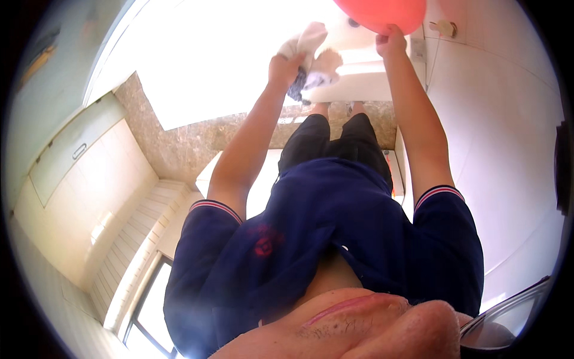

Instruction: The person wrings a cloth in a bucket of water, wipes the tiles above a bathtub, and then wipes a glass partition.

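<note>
My left hand [287, 69] is closed around a bunch of fabric pieces. A white cloth [309, 38] rises from the top of the fist, and a dark grey patterned cloth [297, 87] hangs below it. Beside them hangs a white and beige fabric piece [325, 69], blurred; whether these are socks I cannot tell. My right hand [392, 41] grips the near edge of a red plastic vessel [385, 11], probably a basin, cut off by the top of the view. A dark round drain or fitting [353, 22] shows between the hands on a white surface.
A glaring white surface [202, 58] spreads ahead and to the left. At the right, a beige wall fitting [444, 28] with a thin cord is on the pale wall [489, 112]. Mottled brown stone flooring [193, 139] lies below. A panel with a metal handle [80, 151] stands left.
</note>
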Available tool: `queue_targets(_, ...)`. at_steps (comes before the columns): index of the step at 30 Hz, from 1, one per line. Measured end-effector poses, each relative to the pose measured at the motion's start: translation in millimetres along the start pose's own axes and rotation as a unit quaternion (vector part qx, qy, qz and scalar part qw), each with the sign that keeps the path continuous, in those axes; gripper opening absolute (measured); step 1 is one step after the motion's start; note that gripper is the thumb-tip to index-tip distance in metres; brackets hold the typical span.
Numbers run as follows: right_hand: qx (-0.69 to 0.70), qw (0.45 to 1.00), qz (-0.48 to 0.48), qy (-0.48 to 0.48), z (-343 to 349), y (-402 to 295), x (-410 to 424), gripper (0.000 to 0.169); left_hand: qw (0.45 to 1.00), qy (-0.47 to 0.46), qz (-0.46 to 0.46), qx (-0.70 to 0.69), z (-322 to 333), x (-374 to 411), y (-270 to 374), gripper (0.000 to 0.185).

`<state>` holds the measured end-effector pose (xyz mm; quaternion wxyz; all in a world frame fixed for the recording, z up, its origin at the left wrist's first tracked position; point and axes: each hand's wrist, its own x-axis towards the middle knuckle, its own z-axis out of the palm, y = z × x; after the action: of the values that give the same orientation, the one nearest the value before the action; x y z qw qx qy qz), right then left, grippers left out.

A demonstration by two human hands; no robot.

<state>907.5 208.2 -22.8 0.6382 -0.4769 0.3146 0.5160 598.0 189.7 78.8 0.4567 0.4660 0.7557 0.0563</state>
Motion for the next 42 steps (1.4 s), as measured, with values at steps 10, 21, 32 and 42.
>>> queue_targets(10,-0.046,0.999,-0.005,0.020,-3.1,-23.9,5.6,0.024,0.978,0.105,-0.163,0.072,-91.2,-118.5,-256.0,0.069)
queue_targets(21,-0.109,0.991,-0.005,0.083,1.6,-26.2,11.4,0.019,0.939,0.118,-0.320,0.029,-79.0,-264.7,-347.0,0.062)
queue_targets(32,-0.122,0.989,-0.002,0.087,8.7,-31.9,18.1,0.015,0.956,0.096,-0.274,0.035,-62.4,-254.2,-331.9,0.068)
queue_targets(42,-0.113,0.985,-0.019,0.127,2.2,-19.7,45.9,0.013,0.948,0.118,-0.295,0.026,-74.6,-256.5,-351.3,0.073)
